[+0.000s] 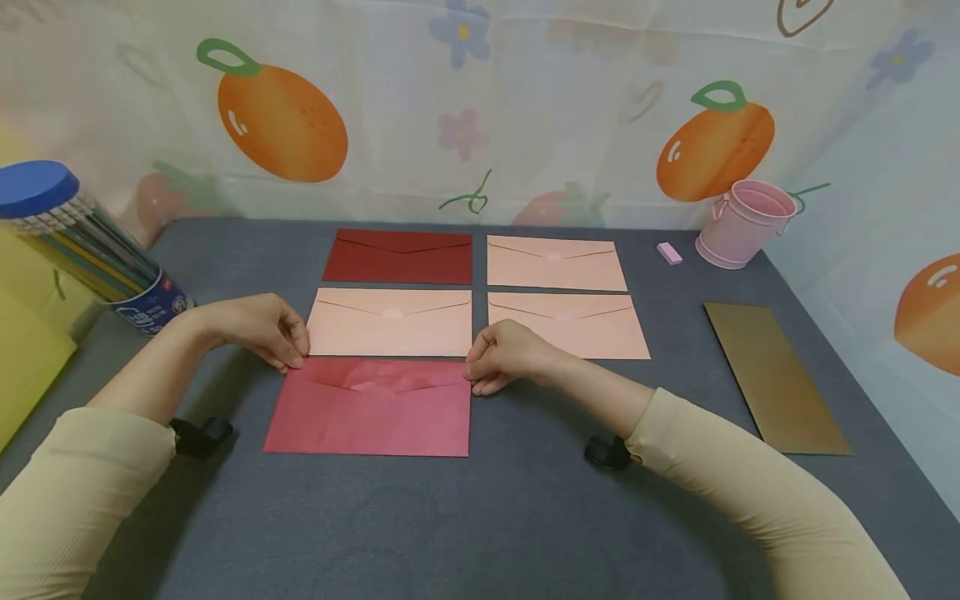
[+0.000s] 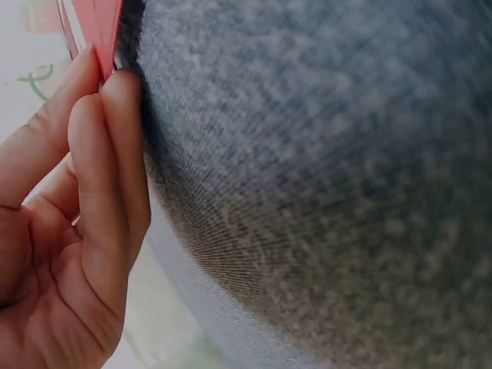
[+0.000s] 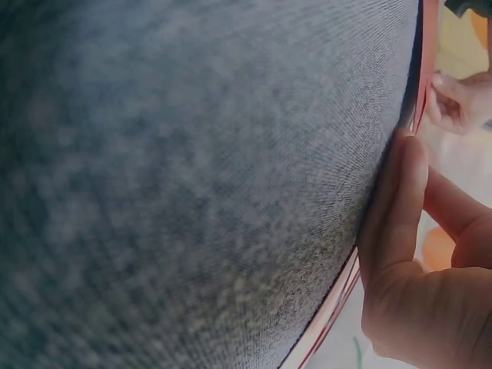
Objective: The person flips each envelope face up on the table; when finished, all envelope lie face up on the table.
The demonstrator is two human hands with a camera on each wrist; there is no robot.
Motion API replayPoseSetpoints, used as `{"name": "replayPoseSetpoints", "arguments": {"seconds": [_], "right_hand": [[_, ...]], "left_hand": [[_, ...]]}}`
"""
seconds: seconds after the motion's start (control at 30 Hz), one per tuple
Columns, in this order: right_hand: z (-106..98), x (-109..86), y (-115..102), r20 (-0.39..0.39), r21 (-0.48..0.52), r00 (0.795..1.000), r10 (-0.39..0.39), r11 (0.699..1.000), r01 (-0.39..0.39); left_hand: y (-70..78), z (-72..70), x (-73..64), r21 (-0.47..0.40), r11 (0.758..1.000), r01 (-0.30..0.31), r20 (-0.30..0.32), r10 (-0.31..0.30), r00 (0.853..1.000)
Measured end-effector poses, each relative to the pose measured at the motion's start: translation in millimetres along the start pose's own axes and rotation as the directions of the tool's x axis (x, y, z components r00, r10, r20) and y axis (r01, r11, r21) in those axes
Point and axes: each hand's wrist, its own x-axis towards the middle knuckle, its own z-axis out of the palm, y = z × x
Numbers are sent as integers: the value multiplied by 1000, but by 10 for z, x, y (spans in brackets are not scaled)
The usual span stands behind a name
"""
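Note:
A bright red envelope lies nearest the person, flap side up, just below a pale pink envelope. At its upper left corner the left hand pinches it between thumb and fingers; the left wrist view shows the red corner between the fingertips. The right hand pinches the upper right corner, and its fingers overlap the lower left of another pale pink envelope. Behind these are a dark red envelope on the left and a third pale pink one on the right.
A gold-brown flat piece lies at the right. A pink bucket and small pink eraser-like block stand at the back right. Beside the left forearm leans a blue-lidded tub of pencils. A fruit-print cloth hangs behind the table.

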Motion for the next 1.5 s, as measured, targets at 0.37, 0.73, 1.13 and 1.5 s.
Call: {"name": "replayPoseSetpoints", "arguments": {"seconds": [0.37, 0.73, 1.13, 1.5], "right_hand": [[28, 11, 10, -48, -106, 998, -38, 994, 33], [50, -3, 4, -68, -144, 997, -40, 989, 30], [63, 7, 18, -87, -152, 995, -48, 988, 34], [63, 2, 3, -82, -115, 995, -49, 993, 39]], "left_hand": [[23, -2, -24, 19, 1000, 17, -20, -17, 1000], [27, 4, -30, 35, 999, 4, -17, -4, 1000], [18, 11, -23, 54, 999, 7, -39, -5, 999], [1, 5, -25, 68, 998, 8, -50, -4, 999]]}}
